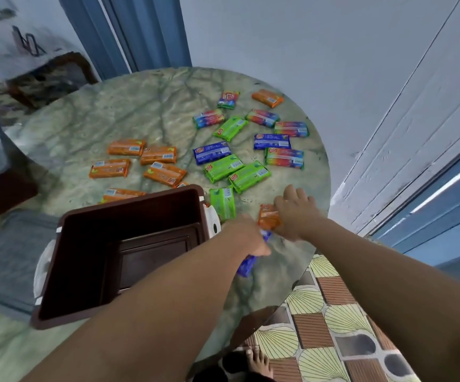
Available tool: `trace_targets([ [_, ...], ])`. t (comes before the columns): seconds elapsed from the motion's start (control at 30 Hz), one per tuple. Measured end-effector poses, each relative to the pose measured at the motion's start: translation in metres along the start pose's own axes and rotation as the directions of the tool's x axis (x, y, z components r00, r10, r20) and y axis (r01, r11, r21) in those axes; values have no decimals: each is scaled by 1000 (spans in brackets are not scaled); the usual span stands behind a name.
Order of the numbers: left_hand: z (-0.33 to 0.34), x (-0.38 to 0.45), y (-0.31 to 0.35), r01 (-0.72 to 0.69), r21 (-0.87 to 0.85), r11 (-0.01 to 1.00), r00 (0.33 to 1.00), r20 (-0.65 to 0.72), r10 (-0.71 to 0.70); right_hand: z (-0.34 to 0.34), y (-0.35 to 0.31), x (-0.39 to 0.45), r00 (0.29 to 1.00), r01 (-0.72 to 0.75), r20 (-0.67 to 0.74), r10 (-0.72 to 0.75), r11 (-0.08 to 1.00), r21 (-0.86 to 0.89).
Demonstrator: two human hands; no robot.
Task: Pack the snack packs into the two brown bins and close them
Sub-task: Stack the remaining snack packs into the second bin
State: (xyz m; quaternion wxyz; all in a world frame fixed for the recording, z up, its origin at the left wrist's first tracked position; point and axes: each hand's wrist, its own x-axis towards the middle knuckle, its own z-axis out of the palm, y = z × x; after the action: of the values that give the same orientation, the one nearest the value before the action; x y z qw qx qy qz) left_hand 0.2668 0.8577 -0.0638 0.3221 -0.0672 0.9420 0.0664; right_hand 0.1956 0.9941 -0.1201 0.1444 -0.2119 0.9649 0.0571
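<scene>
Head view looks down on a round, marbled green counter (91,125) set against a pale wall. On its near left part stands one open brown bin (66,271), lid off, its dark inside bare as far as can be seen; white latches show at its left and right ends. Only this one brown bin is clearly visible.

Snack packs lie loose across the counter beyond the bin. An orange group (158,155) sits to the far left of the spread, some of it partly hidden behind the bin's far rim. Green packs (249,176) lie in the middle, with blue packs (212,152) and rainbow-coloured packs (284,158) farther back and to the right. One green pack (223,202) lies just beside the bin's far right corner.

Both bare forearms reach in from the near edge. The left hand (246,238) has its grip closed around a blue pack (246,264), held just right of the bin, apart from the counter or touching it I cannot tell. The right hand (296,213) rests fingers-down on an orange pack (268,219) near the counter's right edge, its grip partly curled over the wrapper.
</scene>
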Motion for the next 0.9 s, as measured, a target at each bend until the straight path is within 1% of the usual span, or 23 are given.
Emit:
trace_targets([
  [0.03,-2,1,-1,27,-148,989,999,-37,-33,0,4,-1,999,-42,7,41,994,105],
  [0.1,-12,2,-1,22,-363,932,995,-83,-56,-1,14,-2,995,-98,29,95,923,372],
  [0.13,-19,4,1,10,-419,908,994,-97,-56,-2,18,-3,994,-108,21,111,878,467],
  [0.17,-28,6,3,-4,-443,897,991,-119,-54,-4,20,-4,991,-110,-3,130,848,519],
  [0.27,-52,8,-2,-84,-431,899,963,-268,-39,-17,12,-3,976,-82,-122,178,830,551],
  [0.33,-68,3,-16,-108,-389,915,936,-349,-38,-31,-4,-2,969,-78,-147,200,807,585],
  [0.4,-81,-7,-41,-85,-350,933,908,-414,-73,-46,-27,2,975,-60,-138,176,800,598],
  [0.47,-89,-18,-72,-62,-323,945,864,-492,-111,-61,-53,6,973,-4,-178,146,783,622],
  [0.53,-93,-30,-109,-53,-332,942,817,-556,-150,-76,-81,7,965,54,-229,129,758,650],
  [0.63,-88,-45,-166,1,-347,938,782,-584,-217,-97,-121,8,962,126,-269,57,778,616],
  [0.7,-80,-53,-200,52,-359,932,784,-564,-261,-109,-146,6,957,199,-289,-24,782,591],
  [0.73,-74,-57,-215,91,-344,934,795,-540,-276,-113,-158,5,951,242,-300,-76,786,569],
  [0.8,-60,-64,-240,167,-252,953,840,-469,-271,-120,-179,1,934,329,-293,-206,819,471],
  [0.87,-43,-67,-258,182,-150,972,891,-394,-227,-123,-196,-4,911,398,-237,-336,868,297],
  [0.9,-35,-67,-265,173,-93,980,916,-351,-195,-123,-205,-7,903,419,-187,-386,887,195],
])
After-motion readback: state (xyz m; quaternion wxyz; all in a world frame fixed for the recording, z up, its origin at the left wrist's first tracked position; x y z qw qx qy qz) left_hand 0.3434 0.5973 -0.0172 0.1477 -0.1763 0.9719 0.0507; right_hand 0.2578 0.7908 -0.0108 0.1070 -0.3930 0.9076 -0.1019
